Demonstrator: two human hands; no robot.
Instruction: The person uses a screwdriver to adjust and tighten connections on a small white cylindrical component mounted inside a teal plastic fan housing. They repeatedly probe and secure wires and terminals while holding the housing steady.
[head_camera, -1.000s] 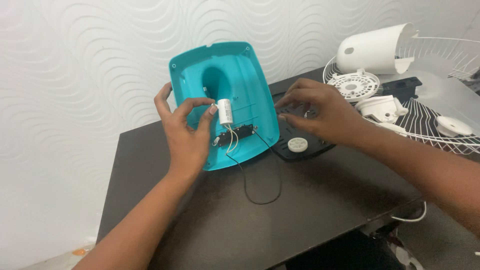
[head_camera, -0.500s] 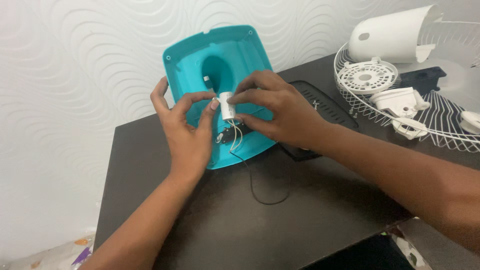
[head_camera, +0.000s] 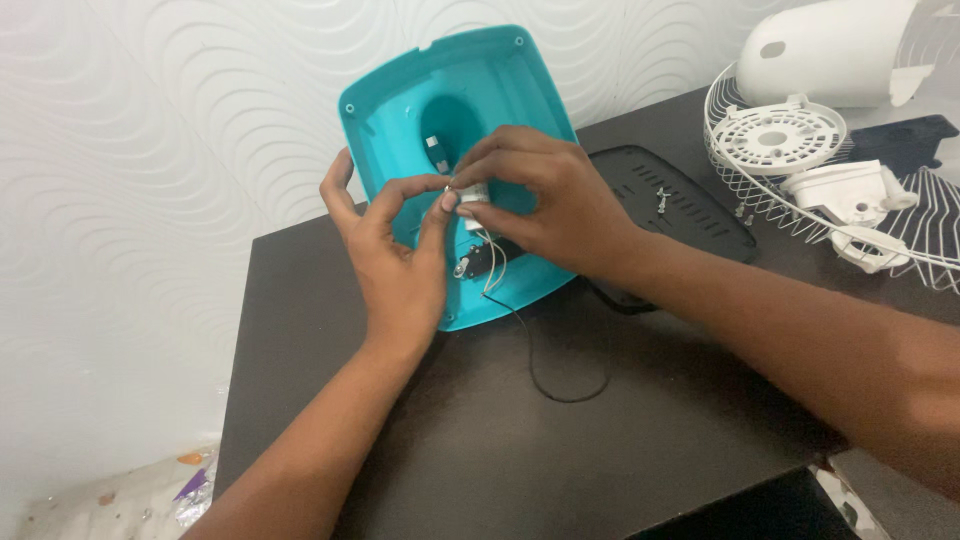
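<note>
Both hands (head_camera: 480, 215) pinch white capacitor (head_camera: 472, 197) inside teal housing (head_camera: 400, 110).

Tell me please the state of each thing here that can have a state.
Teal fan base: tilted up, hollow side showing.
White capacitor: pinched by both hands.
Left hand: gripping capacitor.
Right hand: gripping capacitor.
Black wire: loose on table.
Black cover plate: removed, lying flat.
Fan grille: detached.

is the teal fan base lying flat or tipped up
Tipped up. The teal base leans with its top edge against the wall, hollow inside facing the camera, lower edge on the black table.
</note>
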